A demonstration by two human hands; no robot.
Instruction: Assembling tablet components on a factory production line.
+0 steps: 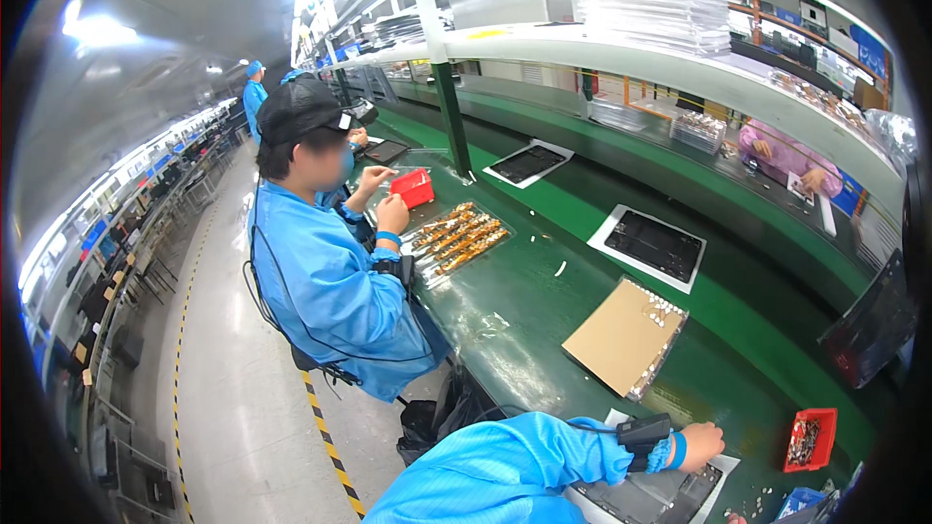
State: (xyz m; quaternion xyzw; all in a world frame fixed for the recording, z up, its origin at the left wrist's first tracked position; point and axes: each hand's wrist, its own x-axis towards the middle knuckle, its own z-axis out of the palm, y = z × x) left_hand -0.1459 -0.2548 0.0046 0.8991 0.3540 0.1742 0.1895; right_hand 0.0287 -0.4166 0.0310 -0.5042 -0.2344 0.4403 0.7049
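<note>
My left hand [698, 445], in a blue sleeve with a blue wristband, is over the far edge of a dark tablet-like panel [650, 493]. Its fingers are curled and pressed together, and what they hold, if anything, is hidden. The panel lies on a white sheet [723, 467] at the bench's near edge. A small piece of skin at the bottom edge may be part of my right hand [736, 519]; its fingers do not show. Small pale parts [755, 505] are scattered beside it. To the right, a red bin [824, 423] holds many small metal parts.
A brown board [616, 335] with round white stickers lies ahead. Beyond it, two dark panels [653, 245] [529, 164] rest on white sheets on the green belt. On the left sits a co-worker [330, 262] near orange flex strips [456, 241] and another red bin [413, 188]. A shelf post [449, 116] stands beyond.
</note>
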